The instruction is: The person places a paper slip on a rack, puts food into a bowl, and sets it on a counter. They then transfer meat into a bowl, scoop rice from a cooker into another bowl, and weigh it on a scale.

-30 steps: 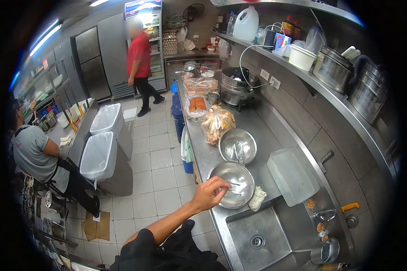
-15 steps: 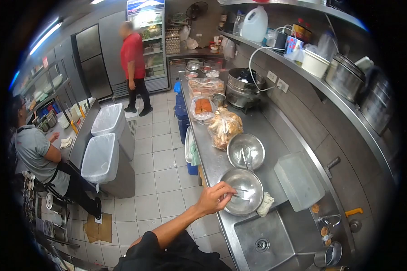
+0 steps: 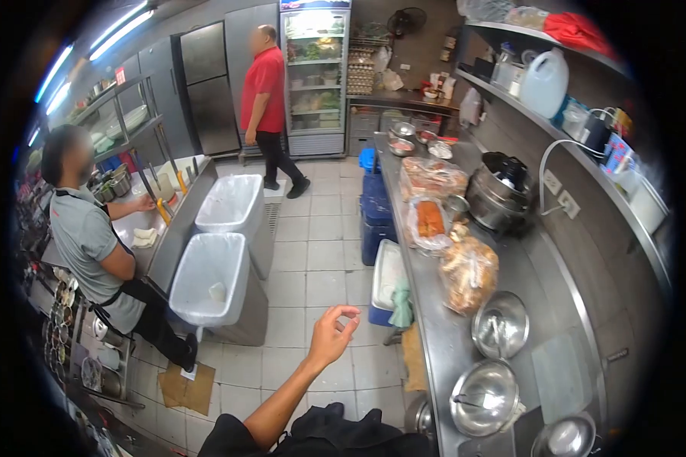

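My left hand [image 3: 334,335] reaches out over the tiled floor with its fingers apart and slightly curled, holding nothing. It is between the white-lined bins and the steel counter [image 3: 453,335]. In the nearer bin [image 3: 206,308] lies a small pale scrap [image 3: 218,292]. To the right of my hand, a metal bowl [image 3: 503,411] stands on the counter with a thin utensil in it. A second metal bowl [image 3: 517,316] sits just behind it. My right hand is out of view.
A bag of browned food [image 3: 469,274], an orange block in plastic [image 3: 430,218] and a large pot [image 3: 498,198] line the counter. Coolers [image 3: 377,217] stand beneath its edge. One person in grey [image 3: 91,236] works at left; another in red [image 3: 267,91] is near the fridge.
My left hand has moved from over the front bowl to above the floor, and its fingers have opened. The view has turned left. A pale scrap now shows in the nearer bin.
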### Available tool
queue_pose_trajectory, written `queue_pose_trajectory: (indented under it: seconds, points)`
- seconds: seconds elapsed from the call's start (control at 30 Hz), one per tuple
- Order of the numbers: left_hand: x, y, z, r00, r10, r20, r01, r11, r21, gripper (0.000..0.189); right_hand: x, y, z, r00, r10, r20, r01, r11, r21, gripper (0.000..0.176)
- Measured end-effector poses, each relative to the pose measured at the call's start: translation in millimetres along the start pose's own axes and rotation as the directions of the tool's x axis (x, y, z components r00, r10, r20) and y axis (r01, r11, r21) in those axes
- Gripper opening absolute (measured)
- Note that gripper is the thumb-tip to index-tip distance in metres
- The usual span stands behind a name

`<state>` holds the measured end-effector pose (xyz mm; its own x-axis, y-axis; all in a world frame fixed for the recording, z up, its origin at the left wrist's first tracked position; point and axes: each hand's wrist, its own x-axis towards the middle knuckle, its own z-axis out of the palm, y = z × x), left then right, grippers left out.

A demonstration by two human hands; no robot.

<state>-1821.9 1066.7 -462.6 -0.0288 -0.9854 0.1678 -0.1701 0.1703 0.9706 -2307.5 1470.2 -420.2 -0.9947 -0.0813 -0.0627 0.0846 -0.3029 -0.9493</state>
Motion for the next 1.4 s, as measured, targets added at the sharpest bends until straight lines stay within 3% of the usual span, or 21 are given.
queue_pose_trajectory:
  seconds: [0.03,0.07,0.1,0.13,0.2,0.23,0.27,0.3,0.33,0.37,0.43,0.47,0.53,0.77,0.87,0.97,1.07,1.17,1.23,1.3,1.4]
  points:
    - [10,-6,-14,1.0,-0.004,-0.005,0.004,1.0,0.013,0.018,-6,18,35,0.998,0.02,0.066,-0.022,0.999,0.025,0.017]
    - [21,-9,-23,0.981,-0.165,0.098,0.173,0.982,-0.077,0.024,-16,47,92,0.992,-0.065,0.111,0.061,0.997,0.044,0.017]
    - [33,-13,-31,0.929,-0.306,0.209,0.34,0.928,-0.15,0.03,-24,70,143,0.933,-0.025,0.36,0.01,0.999,0.044,0.031]
    - [44,-16,-38,0.93,-0.31,0.2,0.34,0.929,-0.144,0.03,-34,94,195,0.812,0.017,0.584,-0.042,0.999,0.03,0.051]
    - [64,-25,-43,0.831,-0.37,0.415,0.489,0.841,-0.232,0.046,-86,142,309,0.781,0.085,0.619,0.044,0.981,-0.19,0.052]
    - [78,-27,-43,0.831,-0.374,0.412,0.492,0.84,-0.228,0.046,-113,170,358,0.744,0.103,0.66,0.07,0.971,-0.23,0.051]
    - [92,-29,-42,0.808,-0.374,0.455,0.523,0.811,-0.262,0.053,-132,195,400,0.592,0.2,0.78,0.012,0.966,-0.257,0.043]
    - [107,-34,-44,0.777,-0.374,0.506,0.56,0.778,-0.285,0.06,-160,207,441,0.409,0.224,0.885,0.073,0.958,-0.276,0.035]
    - [123,-46,-46,0.757,-0.382,0.53,0.574,0.776,-0.261,0.06,-199,214,480,0.332,0.151,0.931,0.213,0.95,-0.23,0.023]
    - [143,-63,-43,0.755,-0.425,0.5,0.627,0.691,-0.358,0.064,-228,224,512,0.222,0.217,0.951,0.33,0.901,-0.283,0.019]
    - [186,-83,-42,0.744,-0.486,0.459,0.668,0.543,-0.508,0.071,-282,250,566,-0.002,0.032,0.999,0.496,0.868,-0.027,0.019]
    - [211,-97,-45,0.731,-0.48,0.485,0.681,0.554,-0.479,0.071,-292,277,587,-0.207,0.019,0.978,0.512,0.854,0.092,0.02]
    - [256,-132,-59,0.798,-0.481,0.362,0.588,0.492,-0.642,0.065,-313,298,636,-0.461,0.067,0.885,0.406,0.903,0.143,0.022]
    - [401,-207,-117,0.735,-0.678,-0.008,0.437,0.483,-0.759,0.048,-316,383,837,-0.696,-0.019,0.718,0.349,0.865,0.361,0.032]
    - [458,-212,-135,0.691,-0.677,-0.254,0.247,0.551,-0.798,0.047,-280,378,943,-0.59,0.027,0.807,0.411,0.87,0.271,0.033]
    - [522,-243,-151,0.644,-0.68,-0.352,0.2,0.593,-0.78,0.055,-229,390,1045,-0.406,0.026,0.913,0.579,0.781,0.235,0.036]
    - [600,-268,-154,0.623,-0.654,-0.43,0.169,0.649,-0.742,0.065,-161,413,1147,-0.133,0.114,0.985,0.432,0.901,-0.045,0.043]
    - [692,-306,-163,0.609,-0.681,-0.406,0.221,0.638,-0.737,0.056,-76,447,1251,0.135,0.184,0.974,0.48,0.848,-0.226,0.056]
    - [765,-325,-162,0.658,-0.659,-0.364,0.221,0.632,-0.743,0.049,7,506,1326,0.142,0.155,0.978,0.554,0.806,-0.208,0.06]
    - [843,-355,-160,0.687,-0.654,-0.315,0.252,0.622,-0.742,0.048,46,517,1399,0.402,0.145,0.904,0.688,0.604,-0.402,0.064]
    - [991,-403,-152,0.725,-0.637,-0.264,0.264,0.61,-0.748,0.042,134,586,1508,0.569,0.155,0.808,0.662,0.496,-0.562,0.069]
